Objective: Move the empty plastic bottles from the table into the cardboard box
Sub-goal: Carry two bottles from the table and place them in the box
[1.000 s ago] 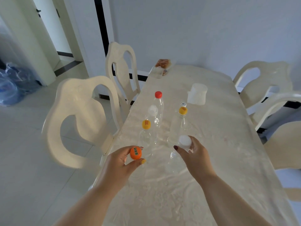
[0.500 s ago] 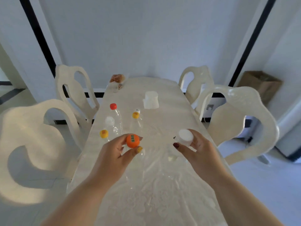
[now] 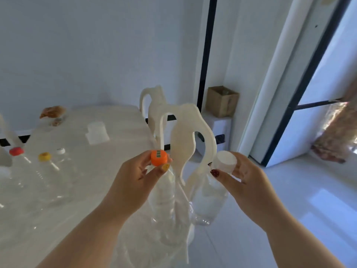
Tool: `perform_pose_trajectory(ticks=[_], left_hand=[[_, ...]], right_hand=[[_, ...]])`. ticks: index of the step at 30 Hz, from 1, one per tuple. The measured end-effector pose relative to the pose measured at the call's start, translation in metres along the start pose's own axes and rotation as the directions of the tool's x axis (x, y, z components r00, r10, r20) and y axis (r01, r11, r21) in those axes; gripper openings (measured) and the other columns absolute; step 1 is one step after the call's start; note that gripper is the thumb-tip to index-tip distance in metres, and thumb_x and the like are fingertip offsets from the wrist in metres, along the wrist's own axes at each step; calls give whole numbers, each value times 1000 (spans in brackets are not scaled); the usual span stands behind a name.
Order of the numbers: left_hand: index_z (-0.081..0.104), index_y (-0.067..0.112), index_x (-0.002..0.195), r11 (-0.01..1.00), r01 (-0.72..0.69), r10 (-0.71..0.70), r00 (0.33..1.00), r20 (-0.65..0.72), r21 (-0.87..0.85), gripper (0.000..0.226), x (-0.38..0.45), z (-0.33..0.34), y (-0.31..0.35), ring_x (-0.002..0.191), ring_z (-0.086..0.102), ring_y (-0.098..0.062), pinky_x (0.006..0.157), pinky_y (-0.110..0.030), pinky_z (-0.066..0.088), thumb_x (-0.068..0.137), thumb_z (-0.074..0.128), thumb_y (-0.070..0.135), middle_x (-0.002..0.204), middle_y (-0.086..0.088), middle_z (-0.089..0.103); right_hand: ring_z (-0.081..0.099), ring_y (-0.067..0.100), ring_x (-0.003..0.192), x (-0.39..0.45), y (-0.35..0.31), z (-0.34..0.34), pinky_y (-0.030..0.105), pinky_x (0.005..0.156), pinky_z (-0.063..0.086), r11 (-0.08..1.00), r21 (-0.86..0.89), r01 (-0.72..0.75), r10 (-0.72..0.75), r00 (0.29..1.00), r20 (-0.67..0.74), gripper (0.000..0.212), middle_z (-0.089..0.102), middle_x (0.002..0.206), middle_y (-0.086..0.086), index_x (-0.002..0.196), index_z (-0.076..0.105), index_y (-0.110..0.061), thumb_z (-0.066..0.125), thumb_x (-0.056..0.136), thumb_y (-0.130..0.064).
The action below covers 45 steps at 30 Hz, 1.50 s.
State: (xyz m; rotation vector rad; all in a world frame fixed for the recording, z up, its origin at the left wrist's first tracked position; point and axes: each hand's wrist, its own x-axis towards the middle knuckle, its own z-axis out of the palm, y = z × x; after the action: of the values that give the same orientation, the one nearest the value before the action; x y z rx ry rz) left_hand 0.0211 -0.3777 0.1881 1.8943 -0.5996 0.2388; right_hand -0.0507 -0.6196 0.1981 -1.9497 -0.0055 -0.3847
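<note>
A person's left hand (image 3: 135, 178) pinches the neck of a clear bottle with an orange cap (image 3: 159, 158). The right hand (image 3: 245, 182) is clamped the same way on a second clear bottle with a white cap (image 3: 225, 161). Both bottles hang upright, side by side but apart, past the right edge of the table (image 3: 108, 171), with a chair back (image 3: 185, 144) just behind them. Open tiled floor (image 3: 309, 190) lies to the right of the right hand. The cardboard box (image 3: 222, 101) sits well beyond both hands, by the wall. Left of the left hand, on the table, three capped bottles show clearly: red (image 3: 16, 151), yellow (image 3: 44, 157), and white (image 3: 61, 151).
</note>
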Motion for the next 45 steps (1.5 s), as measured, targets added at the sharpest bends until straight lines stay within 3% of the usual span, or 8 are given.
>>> perform_pose_trajectory(ticks=[4, 7, 12, 17, 23, 30, 35, 45], left_hand=[[73, 39, 101, 1000, -29, 29, 999, -18, 0, 31, 21, 84, 29, 85, 74, -21, 70, -15, 49, 87, 54, 60, 103, 26, 76], [73, 37, 99, 998, -37, 37, 999, -2, -48, 32, 41, 149, 50, 91, 73, -6, 73, -5, 46, 86, 55, 59, 102, 28, 75], [73, 30, 102, 993, -54, 62, 996, 70, -102, 27, 86, 238, 78, 83, 69, 11, 69, -2, 45, 89, 61, 49, 94, 31, 75], [70, 31, 102, 985, -105, 118, 989, 93, -136, 30, 154, 309, 90, 75, 68, 5, 70, -4, 46, 92, 60, 57, 102, 31, 75], [71, 34, 103, 983, -136, 150, 981, 123, -120, 37, 251, 370, 69, 97, 71, 3, 79, -4, 47, 84, 55, 60, 101, 28, 75], [72, 35, 104, 984, -152, 162, 980, 119, -90, 44, 379, 425, 39, 86, 74, -28, 77, -39, 59, 81, 53, 67, 100, 25, 76], [71, 32, 104, 986, -130, 143, 980, 136, -101, 44, 466, 459, 18, 94, 71, 1, 74, -10, 51, 80, 57, 66, 98, 30, 75], [72, 28, 103, 996, -89, 90, 993, 70, -20, 33, 645, 534, -38, 99, 65, 13, 76, 1, 43, 85, 58, 53, 101, 31, 73]], right_hand=[[69, 3, 101, 3, 31, -94, 34, 91, 52, 997, -63, -37, 36, 999, -23, 24, 77, 102, -15, 104, 67, -36, 76, 81, -36], [68, 8, 104, 9, 54, -162, 41, 95, 52, 991, -115, -75, 67, 995, -78, 27, 76, 102, -11, 104, 67, -33, 76, 80, -36], [66, 11, 104, 30, 85, -248, 42, 95, 52, 975, -175, -135, 109, 982, -154, 31, 74, 103, -9, 111, 66, -32, 75, 81, -36], [68, 11, 100, 75, 118, -312, 41, 92, 53, 976, -171, -134, 92, 968, -233, 25, 75, 99, -10, 103, 66, -32, 75, 80, -34], [69, 0, 89, 157, 161, -360, 23, 81, 53, 975, -176, -137, 90, 964, -250, 20, 76, 93, -12, 99, 67, -31, 77, 82, -26], [69, 6, 97, 285, 197, -403, 29, 89, 54, 966, -203, -159, 110, 966, -233, 24, 76, 98, -10, 106, 68, -29, 76, 83, -27], [67, 6, 100, 378, 231, -426, 33, 93, 53, 962, -235, -141, 88, 971, -224, 32, 75, 101, -13, 113, 66, -29, 76, 82, -33], [67, 6, 103, 592, 320, -474, 26, 88, 51, 972, -228, -53, 37, 996, -76, 39, 74, 105, -12, 118, 63, -31, 75, 81, -40]])
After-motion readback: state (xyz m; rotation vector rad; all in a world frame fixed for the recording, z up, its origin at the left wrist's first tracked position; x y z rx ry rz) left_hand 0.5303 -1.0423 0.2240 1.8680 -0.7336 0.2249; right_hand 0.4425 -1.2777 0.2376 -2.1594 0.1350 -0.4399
